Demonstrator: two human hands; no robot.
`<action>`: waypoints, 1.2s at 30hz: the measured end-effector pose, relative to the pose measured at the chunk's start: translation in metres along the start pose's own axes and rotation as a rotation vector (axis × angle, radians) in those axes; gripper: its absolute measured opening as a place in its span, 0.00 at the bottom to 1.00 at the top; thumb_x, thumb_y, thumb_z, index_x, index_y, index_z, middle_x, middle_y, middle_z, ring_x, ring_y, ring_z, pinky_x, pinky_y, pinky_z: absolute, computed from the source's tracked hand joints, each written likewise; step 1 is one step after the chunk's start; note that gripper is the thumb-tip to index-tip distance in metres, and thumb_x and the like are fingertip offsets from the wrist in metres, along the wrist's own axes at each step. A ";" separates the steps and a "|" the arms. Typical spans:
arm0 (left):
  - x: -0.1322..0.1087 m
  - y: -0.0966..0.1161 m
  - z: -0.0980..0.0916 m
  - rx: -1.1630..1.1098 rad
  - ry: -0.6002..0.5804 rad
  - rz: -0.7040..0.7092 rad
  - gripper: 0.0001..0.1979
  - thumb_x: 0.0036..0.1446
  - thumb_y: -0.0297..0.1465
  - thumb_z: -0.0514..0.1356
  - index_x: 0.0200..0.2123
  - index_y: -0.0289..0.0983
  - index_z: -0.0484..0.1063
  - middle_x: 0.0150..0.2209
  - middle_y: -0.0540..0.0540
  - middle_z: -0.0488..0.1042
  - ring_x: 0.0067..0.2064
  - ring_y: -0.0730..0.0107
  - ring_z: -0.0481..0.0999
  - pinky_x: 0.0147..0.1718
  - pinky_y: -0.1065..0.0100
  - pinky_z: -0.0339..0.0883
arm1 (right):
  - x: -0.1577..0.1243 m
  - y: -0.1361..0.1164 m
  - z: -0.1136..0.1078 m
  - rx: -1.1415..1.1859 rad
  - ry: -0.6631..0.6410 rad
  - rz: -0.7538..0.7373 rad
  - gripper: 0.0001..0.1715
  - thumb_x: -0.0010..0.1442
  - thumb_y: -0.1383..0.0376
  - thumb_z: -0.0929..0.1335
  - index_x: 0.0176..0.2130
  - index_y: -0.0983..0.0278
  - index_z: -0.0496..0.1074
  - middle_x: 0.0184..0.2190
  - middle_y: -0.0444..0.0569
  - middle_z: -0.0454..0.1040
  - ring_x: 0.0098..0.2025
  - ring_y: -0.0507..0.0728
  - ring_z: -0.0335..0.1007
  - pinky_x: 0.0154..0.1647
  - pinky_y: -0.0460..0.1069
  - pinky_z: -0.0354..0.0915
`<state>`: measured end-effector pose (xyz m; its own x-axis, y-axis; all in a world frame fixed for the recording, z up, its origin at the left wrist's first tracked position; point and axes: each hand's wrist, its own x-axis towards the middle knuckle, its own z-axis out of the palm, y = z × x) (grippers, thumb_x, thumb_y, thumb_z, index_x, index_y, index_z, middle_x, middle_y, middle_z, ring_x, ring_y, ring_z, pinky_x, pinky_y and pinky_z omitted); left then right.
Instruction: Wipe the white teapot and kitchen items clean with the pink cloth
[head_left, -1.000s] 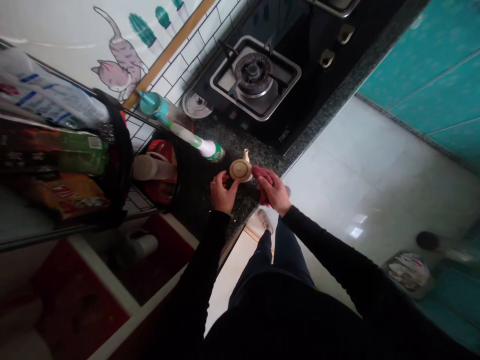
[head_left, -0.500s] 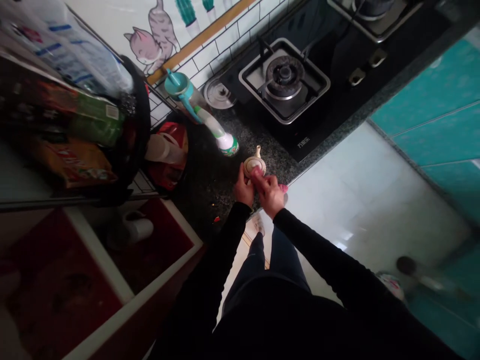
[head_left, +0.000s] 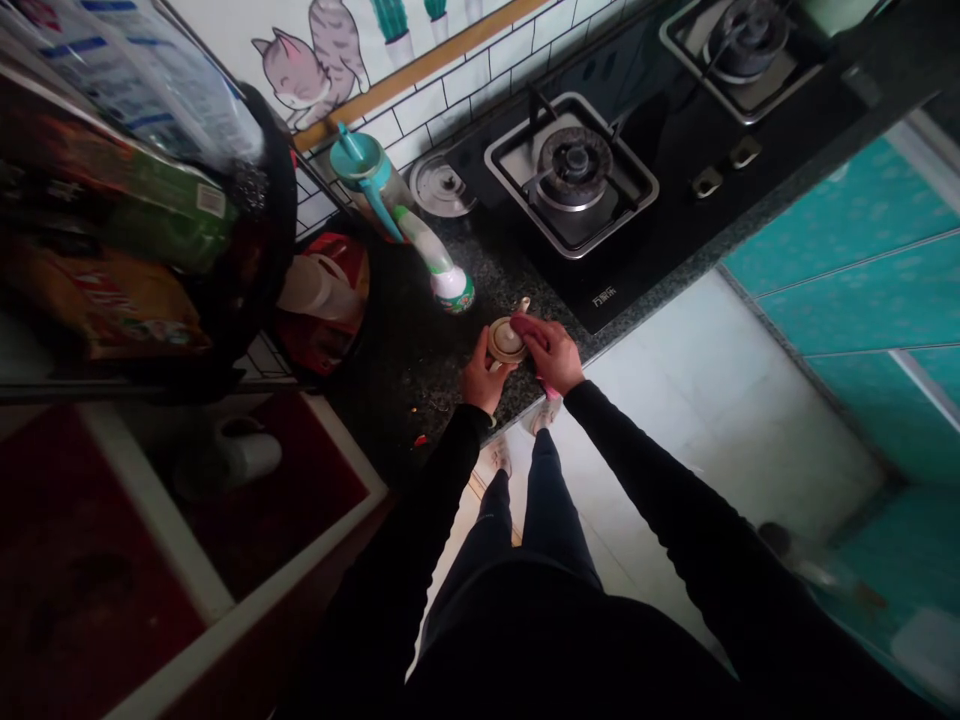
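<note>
A small cream teapot (head_left: 505, 345) with a lid sits at the counter's front edge, its spout pointing toward the stove. The fingers of my left hand (head_left: 480, 382) are wrapped round the teapot's near left side. In my right hand (head_left: 561, 360) is a bunched dark pink cloth (head_left: 528, 326), pressed to the teapot's right side by the lid and spout. Some of the cloth hangs pink below that hand. A white and green bottle (head_left: 442, 275) with a curved neck stands just behind the teapot.
Behind the bottle are a turquoise-lidded jug (head_left: 358, 160) and a metal lid (head_left: 442, 187). A black gas stove (head_left: 637, 240) lies to the right. Left are a rack of packets (head_left: 180, 220), a white cup (head_left: 311, 287) and an open divided drawer (head_left: 337, 440).
My right hand has shifted from over the lid to the teapot's right side with the cloth. My left hand keeps hold of the teapot. The camera view has moved slightly.
</note>
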<state>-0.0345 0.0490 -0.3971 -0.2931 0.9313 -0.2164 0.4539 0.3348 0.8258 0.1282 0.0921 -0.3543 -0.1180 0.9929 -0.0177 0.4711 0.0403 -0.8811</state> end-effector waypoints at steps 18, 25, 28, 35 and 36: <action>0.002 0.008 -0.005 -0.003 -0.043 0.028 0.45 0.51 0.31 0.74 0.71 0.37 0.64 0.41 0.42 0.85 0.43 0.55 0.85 0.47 0.59 0.77 | -0.058 0.002 0.002 0.308 0.194 0.173 0.23 0.71 0.51 0.65 0.56 0.56 0.80 0.52 0.50 0.80 0.55 0.61 0.74 0.61 0.58 0.70; -0.004 0.006 0.006 -0.011 -0.063 0.027 0.47 0.51 0.27 0.74 0.72 0.38 0.61 0.43 0.42 0.86 0.47 0.54 0.85 0.50 0.58 0.76 | -0.018 0.019 0.011 0.123 0.175 0.184 0.25 0.68 0.54 0.67 0.59 0.59 0.77 0.56 0.53 0.79 0.57 0.62 0.74 0.67 0.60 0.65; -0.005 0.005 0.009 -0.053 -0.052 0.028 0.47 0.51 0.27 0.74 0.72 0.39 0.61 0.49 0.40 0.85 0.51 0.54 0.85 0.51 0.58 0.76 | -0.040 0.019 0.032 0.177 0.247 0.188 0.28 0.71 0.52 0.64 0.65 0.59 0.71 0.63 0.53 0.75 0.63 0.60 0.71 0.70 0.59 0.63; -0.004 0.002 0.010 -0.021 -0.047 0.072 0.46 0.52 0.29 0.74 0.72 0.40 0.61 0.50 0.40 0.84 0.51 0.53 0.85 0.51 0.57 0.77 | -0.080 0.016 0.057 0.251 0.316 0.285 0.32 0.71 0.51 0.63 0.67 0.62 0.68 0.64 0.57 0.72 0.66 0.61 0.69 0.72 0.60 0.61; -0.003 0.001 0.010 -0.008 -0.044 0.081 0.45 0.53 0.29 0.73 0.72 0.41 0.61 0.51 0.39 0.84 0.51 0.53 0.85 0.51 0.57 0.77 | -0.082 0.015 0.058 0.246 0.318 0.287 0.32 0.71 0.51 0.63 0.67 0.61 0.68 0.64 0.57 0.72 0.66 0.61 0.69 0.72 0.60 0.61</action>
<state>-0.0248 0.0475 -0.4009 -0.2184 0.9607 -0.1711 0.4679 0.2570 0.8456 0.0944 0.0045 -0.3932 0.2769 0.9466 -0.1650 0.2207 -0.2298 -0.9479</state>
